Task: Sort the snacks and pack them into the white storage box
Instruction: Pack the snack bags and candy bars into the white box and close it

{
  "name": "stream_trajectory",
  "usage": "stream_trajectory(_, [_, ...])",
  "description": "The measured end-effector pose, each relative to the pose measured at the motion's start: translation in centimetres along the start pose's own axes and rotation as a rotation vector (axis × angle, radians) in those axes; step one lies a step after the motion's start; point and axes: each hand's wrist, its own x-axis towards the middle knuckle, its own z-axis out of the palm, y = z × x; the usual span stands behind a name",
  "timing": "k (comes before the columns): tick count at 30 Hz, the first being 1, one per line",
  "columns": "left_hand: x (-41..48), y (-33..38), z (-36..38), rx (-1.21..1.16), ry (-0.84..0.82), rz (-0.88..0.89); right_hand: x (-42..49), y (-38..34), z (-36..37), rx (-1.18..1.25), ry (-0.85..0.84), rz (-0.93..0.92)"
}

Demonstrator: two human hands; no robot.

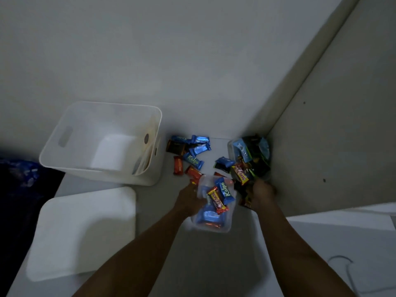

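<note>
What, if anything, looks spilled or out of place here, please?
Wrapped snacks lie scattered loose between the white box and the clear tub in the corner, whose packets heap past its rim. The lid lies off, in front of the box.

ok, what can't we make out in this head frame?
Head view only.
Right hand: fingers buried among dark wrappers, grip unclear.
Left hand: fingertips hidden behind the clear container it holds.
Corner tub: packet labels too dark and blurred.
White storage box: near floor hidden by its front wall.
Dark blue thing, left: cut by the frame edge.
</note>
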Motion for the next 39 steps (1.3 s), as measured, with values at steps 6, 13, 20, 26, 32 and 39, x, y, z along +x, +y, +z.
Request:
stream_trajectory(6, [0.5, -0.6, 0.4, -0.129, 0.129, -0.088, 3.2, -0.3, 0.6, -0.065, 0.012, -0.002])
stream_trajectory(13, [-0.5, 0.3, -0.9, -0.368, 0.294, -0.039, 3.9, 2.5, 2.1, -0.257, 0.267, -0.425])
stream_trajectory(20, [-1.9, 0.4, -1.4, -0.388, 0.372, -0.028, -2.4, -0.6, 2.6, -0.215, 0.188, -0.839])
stream_trajectory(26, [-2.5, -0.8, -0.8, -0.41, 0.385, -0.056, -6.1, -1.7, 0.8, -0.303, 0.175, -1.064])
stream_trajectory(32, [-5.0, -2.3, -0.4, -0.418, 0.436, -0.062, -7.7, -1.1, -0.1, -0.2, 0.212, -1.062])
stream_trajectory(39, [-7.6, -5.5, 0.9, -0.389, 0.437, -0.066, -11.6, 2.5, -2.0, -0.132, 0.056, -1.044])
